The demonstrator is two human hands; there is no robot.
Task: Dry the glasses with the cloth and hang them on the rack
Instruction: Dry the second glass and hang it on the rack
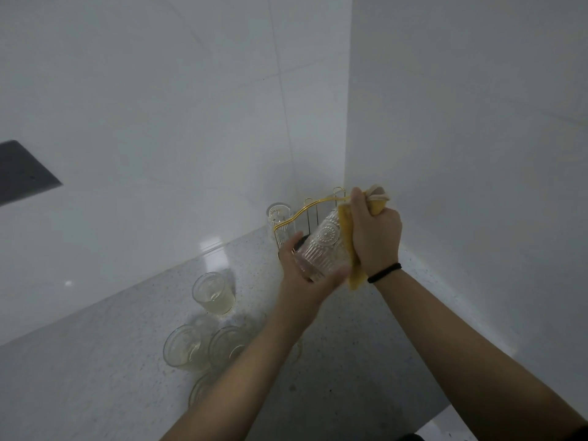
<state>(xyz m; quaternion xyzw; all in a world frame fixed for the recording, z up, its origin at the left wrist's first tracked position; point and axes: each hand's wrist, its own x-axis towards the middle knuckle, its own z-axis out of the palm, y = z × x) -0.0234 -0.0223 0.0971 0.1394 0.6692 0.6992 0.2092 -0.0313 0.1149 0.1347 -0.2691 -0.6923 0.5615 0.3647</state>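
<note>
My left hand (300, 265) grips a clear patterned glass (324, 246) from below, holding it tilted in the air in front of the rack. A yellow cloth (345, 230) is bunched in my right hand (375, 237), which presses it against the glass's right side. The gold wire rack (305, 211) stands in the counter's back corner behind the glass, partly hidden by it. One ribbed glass (279, 222) hangs upside down on the rack's left side. Several more glasses stand upright on the counter, among them one (213, 292) at the back and two (184, 346) (227, 345) nearer.
The speckled grey counter (111, 361) meets white walls at the back and on the right. A fourth glass (200, 389) peeks out beside my left forearm. A dark plate (22, 170) sits on the left wall. The counter's front edge shows at lower right.
</note>
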